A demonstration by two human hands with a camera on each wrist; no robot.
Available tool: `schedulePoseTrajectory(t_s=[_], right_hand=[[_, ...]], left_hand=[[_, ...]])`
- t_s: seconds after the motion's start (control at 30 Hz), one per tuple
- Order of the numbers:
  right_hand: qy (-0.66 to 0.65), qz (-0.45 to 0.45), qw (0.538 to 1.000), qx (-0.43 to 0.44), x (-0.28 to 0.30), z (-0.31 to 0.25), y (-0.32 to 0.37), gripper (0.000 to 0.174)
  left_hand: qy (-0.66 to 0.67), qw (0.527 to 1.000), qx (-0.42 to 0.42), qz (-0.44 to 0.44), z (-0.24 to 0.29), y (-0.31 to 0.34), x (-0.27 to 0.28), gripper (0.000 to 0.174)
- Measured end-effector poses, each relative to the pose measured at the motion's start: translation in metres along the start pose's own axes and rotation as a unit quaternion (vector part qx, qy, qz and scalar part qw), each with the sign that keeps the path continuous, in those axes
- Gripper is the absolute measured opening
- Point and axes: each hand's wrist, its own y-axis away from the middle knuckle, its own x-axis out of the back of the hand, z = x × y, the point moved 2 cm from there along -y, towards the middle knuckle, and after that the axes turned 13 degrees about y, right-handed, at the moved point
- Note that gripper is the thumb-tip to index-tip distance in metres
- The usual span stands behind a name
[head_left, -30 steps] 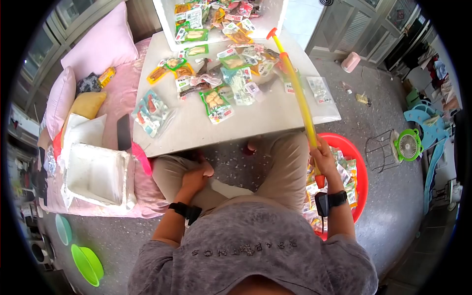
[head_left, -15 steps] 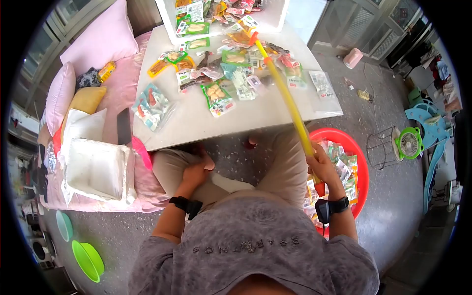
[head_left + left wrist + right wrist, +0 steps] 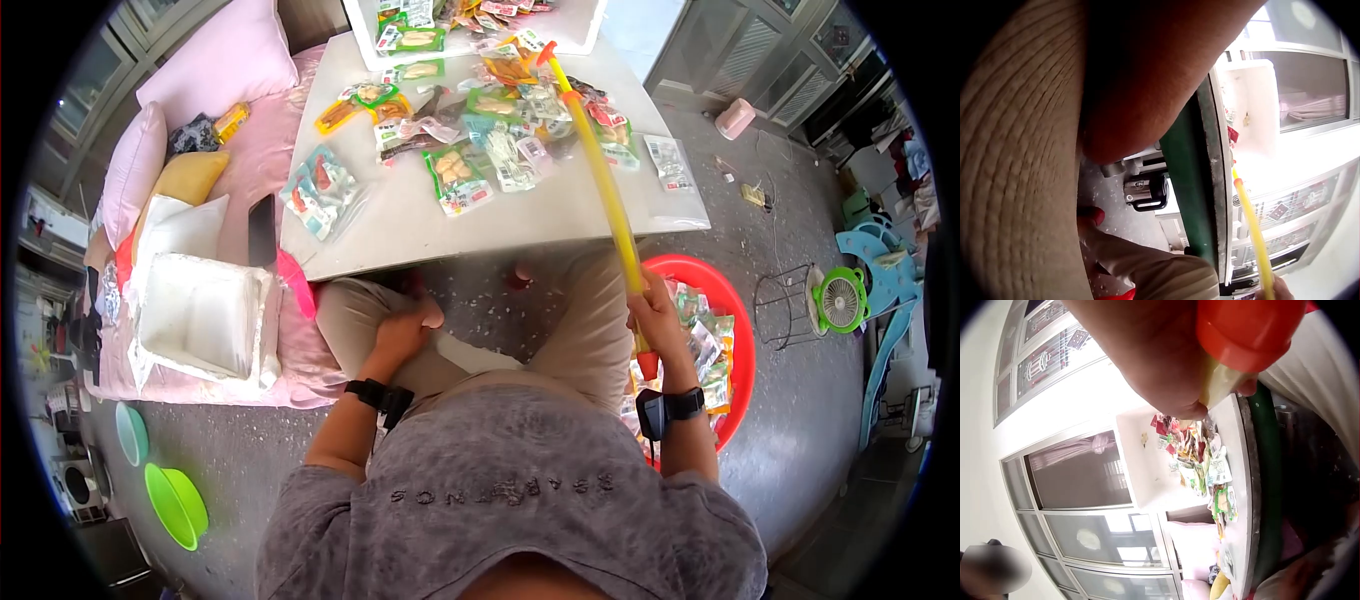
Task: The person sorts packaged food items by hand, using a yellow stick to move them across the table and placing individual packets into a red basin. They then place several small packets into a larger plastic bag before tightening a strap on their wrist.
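Note:
My right hand (image 3: 655,318) grips the lower part of a long yellow tube (image 3: 605,180) with orange-red end pieces. The tube slants up and away across the table's right side, its thin tip over the food packets (image 3: 505,120). In the right wrist view its thick red end (image 3: 1244,337) shows close up beside the hand. My left hand (image 3: 400,335) rests low on my left leg, fingers loosely bent and partly hidden, with no object seen in it. Vacuum-packed snacks lie spread on the pale table (image 3: 420,240); a larger clear bag (image 3: 322,195) is on its left.
A white foam box (image 3: 590,30) with more packets stands at the table's far end. Beside my right leg is a red basin (image 3: 742,345) of packets. The pink-covered seat on the left carries an opened foam box (image 3: 205,315) and a dark phone (image 3: 262,230). Right lies a green fan (image 3: 840,300).
The tube's tip swung left over the packets, then partway back to the right. My right hand keeps its grip on it. The left hand stays on the leg; the head view shifted slightly.

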Motion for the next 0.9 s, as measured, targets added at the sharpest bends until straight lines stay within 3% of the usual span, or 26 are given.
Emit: schedulePoseTrajectory(t_s=[0.27, 0.4, 0.5, 0.63, 0.73, 0.83, 0.9], right_hand=[[0.049, -0.025, 0.996, -0.069, 0.004, -0.004, 0.024, 0.046], [-0.059, -0.028, 0.996, -0.053, 0.004, 0.01, 0.04, 0.048], [-0.029, 0.002, 1.0, 0.001, -0.003, 0.009, 0.031, 0.048], [-0.064, -0.071, 0.993, 0.066, -0.027, -0.016, 0.006, 0.048], [-0.099, -0.169, 0.974, 0.114, -0.058, -0.054, -0.009, 0.046], [-0.108, -0.248, 0.96, 0.067, -0.095, -0.077, -0.033, 0.045], [-0.039, -0.258, 0.961, 0.091, -0.113, -0.106, -0.048, 0.041]], left_hand=[[0.001, 0.999, 0.038, -0.012, 0.006, 0.003, 0.004, 0.02], [0.027, 0.999, 0.044, -0.019, 0.009, 0.003, 0.003, 0.023], [0.064, 0.996, 0.023, -0.062, 0.021, -0.003, 0.007, 0.026], [0.167, 0.978, -0.059, -0.109, 0.057, -0.007, 0.021, 0.034], [0.271, 0.939, -0.08, -0.198, 0.098, -0.008, 0.037, 0.043], [0.369, 0.883, -0.078, -0.28, 0.129, -0.008, 0.053, 0.046], [0.375, 0.882, -0.068, -0.276, 0.129, -0.012, 0.052, 0.044]])
